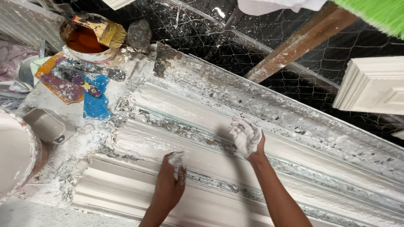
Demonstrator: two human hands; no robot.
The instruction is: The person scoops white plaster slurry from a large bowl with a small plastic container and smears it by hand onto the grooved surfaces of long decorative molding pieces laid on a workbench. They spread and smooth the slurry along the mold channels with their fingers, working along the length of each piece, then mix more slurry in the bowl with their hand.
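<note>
**A:** Report nearest items first.

**B:** I see the left hand [170, 185] lowest in the head view, palm down on the long moulding mould [198, 168], fingers curled around a lump of wet white plaster [176, 159]. The right hand [246, 138] is raised just above the mould's middle channel, fingers loosely closed and coated in plaster; I cannot tell whether it holds a separate lump.

**A:** Orientation of the mould?

**B:** Its long axis runs from upper left to lower right, directly beneath both hands. The left hand is nearer the mould's left end; the right hand lies further along and further up.

**A:** Beyond that?

**B:** At far left, a white bucket [17, 155] and a small tub [48, 125]. Further back, a pot of orange-brown liquid [84, 40] with a brush [105, 30] resting across it, on wire mesh [261, 38].
</note>
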